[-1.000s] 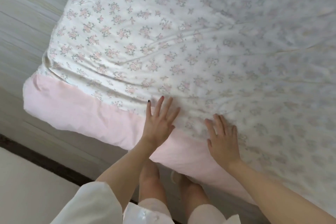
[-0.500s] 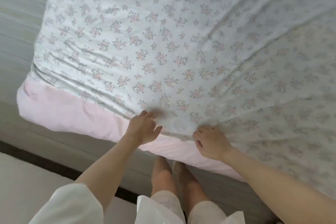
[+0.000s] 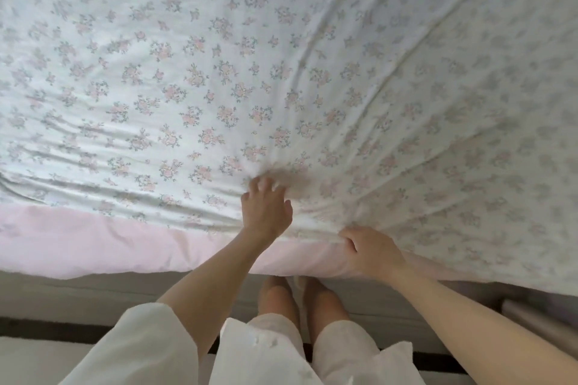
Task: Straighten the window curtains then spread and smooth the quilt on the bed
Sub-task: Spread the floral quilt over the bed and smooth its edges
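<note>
Quilt: the white quilt with small pink flower sprigs point(image 3: 194, 97) covers the whole bed, its plain pink border band point(image 3: 93, 241) along the near edge.
Left hand: the left hand point(image 3: 266, 212) rests on the floral cloth near the border, fingers bunching a pinch of fabric.
Right hand: the right hand point(image 3: 372, 251) is curled around the quilt's near edge, just right of the left.
Creases: folds fan out far and right from both hands.

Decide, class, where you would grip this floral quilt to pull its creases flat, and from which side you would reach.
Grip the quilt along its pink border, reaching from the near bedside where the left hand and right hand already bunch it. The creases fan out from there, so pulling toward yourself should probably flatten them.
</note>
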`<move>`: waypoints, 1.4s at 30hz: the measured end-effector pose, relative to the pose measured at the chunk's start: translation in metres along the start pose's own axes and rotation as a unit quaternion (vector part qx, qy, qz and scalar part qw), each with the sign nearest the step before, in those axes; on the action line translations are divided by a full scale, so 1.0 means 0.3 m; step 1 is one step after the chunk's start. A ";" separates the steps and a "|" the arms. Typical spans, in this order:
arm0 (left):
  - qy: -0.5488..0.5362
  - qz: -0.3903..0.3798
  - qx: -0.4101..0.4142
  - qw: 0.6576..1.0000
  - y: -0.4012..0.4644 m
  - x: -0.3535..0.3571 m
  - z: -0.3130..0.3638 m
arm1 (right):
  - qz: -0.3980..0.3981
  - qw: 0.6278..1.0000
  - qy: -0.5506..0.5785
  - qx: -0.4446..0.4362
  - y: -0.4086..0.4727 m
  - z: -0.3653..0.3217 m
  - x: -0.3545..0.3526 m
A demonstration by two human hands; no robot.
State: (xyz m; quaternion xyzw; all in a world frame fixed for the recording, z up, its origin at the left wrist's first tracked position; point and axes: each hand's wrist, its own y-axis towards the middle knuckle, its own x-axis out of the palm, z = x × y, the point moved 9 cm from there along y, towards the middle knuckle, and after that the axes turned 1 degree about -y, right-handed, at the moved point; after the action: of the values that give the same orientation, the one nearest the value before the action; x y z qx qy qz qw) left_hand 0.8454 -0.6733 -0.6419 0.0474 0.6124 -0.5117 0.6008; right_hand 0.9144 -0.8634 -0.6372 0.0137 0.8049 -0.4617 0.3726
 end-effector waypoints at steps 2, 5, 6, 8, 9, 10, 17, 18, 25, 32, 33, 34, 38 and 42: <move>0.007 0.025 0.030 0.999 0.017 -0.040 0.049 | 0.046 0.998 0.015 0.038 -0.017 0.051 -0.052; 0.022 0.041 0.125 0.991 0.054 -0.056 0.190 | 0.130 0.988 0.003 0.082 -0.040 0.156 -0.148; 0.030 0.035 0.155 0.987 0.057 -0.047 0.240 | 0.143 0.986 -0.022 0.087 -0.046 0.185 -0.168; 0.052 0.026 0.213 0.975 0.045 -0.008 0.369 | 0.158 0.980 -0.065 0.104 -0.078 0.263 -0.198; 0.060 0.027 0.236 0.970 0.028 0.013 0.422 | 0.166 0.978 -0.081 0.099 -0.094 0.289 -0.203; 0.068 0.029 0.256 0.964 0.006 0.037 0.481 | 0.181 0.975 -0.096 0.088 -0.113 0.319 -0.208; 0.077 0.020 0.289 0.954 -0.092 0.222 0.798 | 0.098 0.964 -0.210 0.132 -0.163 0.663 -0.154; 0.093 0.030 0.273 0.957 -0.089 0.241 0.846 | 0.083 0.962 -0.224 0.133 -0.165 0.734 -0.146; 0.126 0.106 0.222 0.961 -0.052 0.294 1.005 | 0.206 0.956 -0.204 -0.042 -0.140 0.810 -0.235; 0.043 -0.166 0.157 0.973 -0.190 0.604 1.058 | 0.000 0.977 -0.151 -0.149 -0.295 0.940 -0.028; 0.045 -0.157 0.151 0.975 -0.183 0.593 1.067 | 0.018 0.984 -0.115 -0.139 -0.300 0.950 -0.036; 0.053 -0.145 0.151 0.976 -0.175 0.580 1.076 | 0.037 0.988 -0.080 -0.123 -0.306 0.958 -0.050; 0.057 -0.063 0.178 0.980 -0.138 0.496 1.127 | 0.185 0.980 -0.058 -0.044 -0.334 1.032 -0.157; 0.051 -0.023 0.272 0.961 -0.144 0.481 1.252 | 0.225 0.966 -0.042 0.120 -0.379 1.262 -0.196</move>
State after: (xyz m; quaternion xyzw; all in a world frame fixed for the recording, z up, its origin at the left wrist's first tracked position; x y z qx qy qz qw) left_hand 1.0349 -1.0307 -0.6382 0.2205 0.4809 -0.6697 0.5212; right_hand 1.1374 -1.1949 -0.6301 0.2194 0.7035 -0.4591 0.4961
